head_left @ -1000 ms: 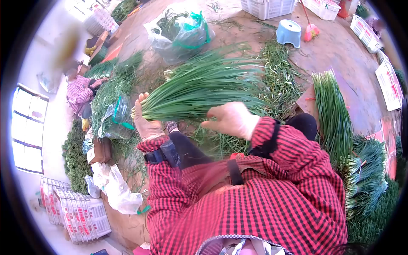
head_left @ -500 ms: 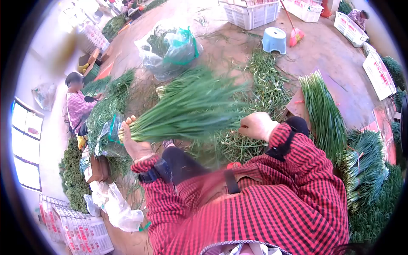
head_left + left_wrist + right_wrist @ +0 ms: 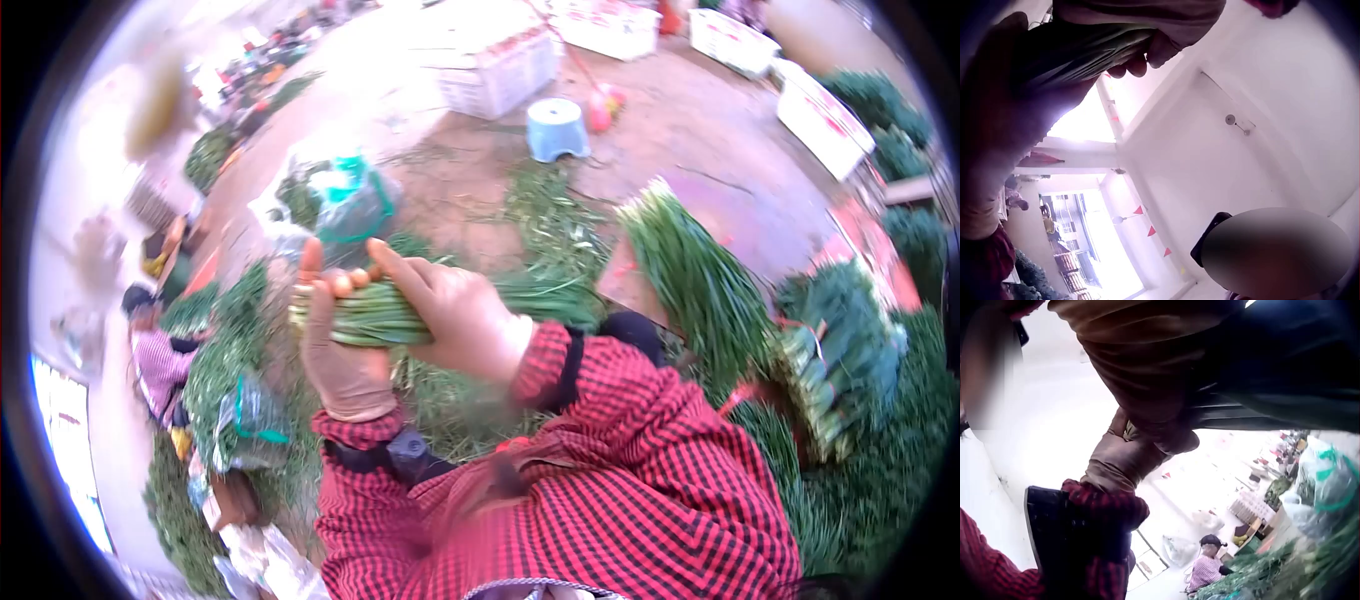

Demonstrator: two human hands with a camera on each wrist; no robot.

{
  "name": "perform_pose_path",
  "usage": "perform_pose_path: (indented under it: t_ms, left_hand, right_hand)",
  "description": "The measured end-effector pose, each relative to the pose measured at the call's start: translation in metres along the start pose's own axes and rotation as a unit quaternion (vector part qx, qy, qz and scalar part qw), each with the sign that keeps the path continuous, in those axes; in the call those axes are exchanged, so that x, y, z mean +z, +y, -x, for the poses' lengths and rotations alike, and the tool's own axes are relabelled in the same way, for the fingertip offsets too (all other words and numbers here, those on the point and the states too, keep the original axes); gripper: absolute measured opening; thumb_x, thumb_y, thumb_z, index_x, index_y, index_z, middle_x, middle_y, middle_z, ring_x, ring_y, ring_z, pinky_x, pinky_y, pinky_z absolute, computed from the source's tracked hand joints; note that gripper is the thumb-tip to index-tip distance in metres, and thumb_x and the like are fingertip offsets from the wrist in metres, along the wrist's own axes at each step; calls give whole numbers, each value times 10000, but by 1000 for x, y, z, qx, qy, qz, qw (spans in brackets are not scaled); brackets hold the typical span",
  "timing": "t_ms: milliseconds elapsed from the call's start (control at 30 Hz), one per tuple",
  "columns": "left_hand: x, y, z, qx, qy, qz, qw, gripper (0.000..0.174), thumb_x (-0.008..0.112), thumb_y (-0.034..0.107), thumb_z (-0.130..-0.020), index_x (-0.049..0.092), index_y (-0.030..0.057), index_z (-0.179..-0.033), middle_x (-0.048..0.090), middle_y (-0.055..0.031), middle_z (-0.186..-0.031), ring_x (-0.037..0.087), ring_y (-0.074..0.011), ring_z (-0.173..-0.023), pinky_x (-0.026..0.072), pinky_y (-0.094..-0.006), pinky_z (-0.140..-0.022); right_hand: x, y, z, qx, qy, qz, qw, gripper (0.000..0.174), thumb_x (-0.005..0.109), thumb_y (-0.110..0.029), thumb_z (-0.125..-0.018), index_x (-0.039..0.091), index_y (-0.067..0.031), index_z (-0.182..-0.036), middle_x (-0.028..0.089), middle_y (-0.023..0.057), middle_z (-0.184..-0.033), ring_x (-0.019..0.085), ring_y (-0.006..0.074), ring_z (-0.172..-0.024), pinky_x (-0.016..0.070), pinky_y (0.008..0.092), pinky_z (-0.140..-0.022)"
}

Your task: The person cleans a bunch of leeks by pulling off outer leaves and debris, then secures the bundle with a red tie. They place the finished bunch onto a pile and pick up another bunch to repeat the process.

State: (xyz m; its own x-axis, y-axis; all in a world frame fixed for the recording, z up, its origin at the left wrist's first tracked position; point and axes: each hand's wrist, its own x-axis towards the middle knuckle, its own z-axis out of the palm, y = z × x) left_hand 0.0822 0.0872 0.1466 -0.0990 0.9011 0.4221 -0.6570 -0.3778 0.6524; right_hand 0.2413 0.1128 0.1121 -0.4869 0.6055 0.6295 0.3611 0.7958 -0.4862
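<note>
A bunch of long green stalks point(image 3: 375, 315) with pale root ends lies across both hands in the head view. My left hand point(image 3: 345, 345) grips it near the pale ends, fingertips showing over the top. Close beside it, my right hand point(image 3: 465, 315) is wrapped round the same bunch, thumb and fingers over the stalks; the leaves point(image 3: 545, 295) come out past it to the right. In the left wrist view the stalks point(image 3: 1085, 53) run dark between the hands. The right wrist view shows the right hand point(image 3: 1147, 356) over the dark leaves point(image 3: 1272, 406).
Loose greens point(image 3: 555, 215) lie on the floor ahead, near a blue stool point(image 3: 558, 130) and a plastic bag point(image 3: 350, 205). At the right are a large bunch point(image 3: 695, 280) and tied bundles point(image 3: 835, 350). White crates point(image 3: 825, 120) stand behind. Another person point(image 3: 155, 355) sits at the left.
My right hand has moved left from the leaf tips and now holds the bunch beside my left hand. The bunch has been raised slightly, and the head view has turned to the right.
</note>
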Motion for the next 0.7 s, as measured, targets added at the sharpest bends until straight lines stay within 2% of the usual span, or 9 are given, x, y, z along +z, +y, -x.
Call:
perform_pose_path:
  t_ms: [100,133,167,233,267,333,400,567,700]
  left_hand:
    - [40,-35,-27,-52,-37,10,998,559,608,274,-990,414,13,-1445,660,-67,-1047,617,-216,-1077,474,-428,-1036]
    - [57,-50,-33,-89,-44,3,995,614,596,329,-993,372,28,-1479,652,-83,-1151,601,-216,-1138,461,-412,-1046]
    - [64,-71,-41,-116,-47,-26,992,614,600,326,-991,371,32,-1478,647,-84,-1173,598,-214,-1146,461,-402,-1040]
    - [67,-114,-58,-168,-52,-87,980,613,607,319,-986,368,40,-1477,636,-86,-1218,592,-211,-1161,461,-383,-1029]
    - [62,-139,-63,-214,-51,-137,966,584,636,331,-972,429,49,-1439,631,-76,-1237,600,-187,-1133,470,-372,-1005]
    - [38,-193,-66,-306,-76,-224,922,502,671,347,-954,545,72,-1355,638,-51,-1237,605,-140,-1095,477,-347,-967]
    - [-19,-277,-58,-365,-150,-291,871,412,676,353,-952,631,94,-1269,661,-27,-1195,601,-113,-1082,470,-324,-953]
    - [24,-338,-45,-529,-213,-383,726,620,631,452,-961,543,10,-1388,583,-119,-1373,521,-218,-1270,363,-331,-1103]
    - [19,-415,-23,-510,-197,-310,778,801,614,460,-971,292,-14,-1530,407,-181,-1521,442,-247,-1358,325,-361,-1143]
  right_hand:
    - [-58,25,7,18,38,104,994,999,795,-144,-666,268,-15,-1504,651,167,-1079,700,331,-881,579,408,-707]
    - [-102,15,7,130,-79,169,974,982,788,-139,-670,276,-24,-1499,661,168,-1011,710,320,-796,581,380,-648]
    - [-120,37,22,123,-58,211,968,990,783,-152,-679,260,-36,-1512,666,181,-964,704,308,-684,568,371,-558]
    - [-170,71,50,206,-77,246,944,977,735,-142,-692,237,-47,-1527,670,193,-909,705,310,-702,572,392,-575]
    - [-198,74,57,307,-142,308,889,925,706,-135,-707,270,-46,-1518,674,186,-900,707,331,-750,579,405,-617]
    - [-232,140,117,290,-61,337,894,882,698,-171,-717,323,-23,-1501,682,229,-971,690,376,-914,568,394,-798]
    - [-261,163,148,448,-89,312,833,918,703,-277,-731,310,13,-1508,651,288,-1130,655,396,-1049,525,408,-896]
    - [-238,229,176,539,-76,265,796,989,736,-390,-752,273,55,-1504,571,301,-1305,599,394,-1181,494,400,-984]
    - [-150,302,205,569,-93,370,729,1067,720,-538,-766,235,54,-1511,292,221,-1568,288,349,-1455,206,522,-1192]
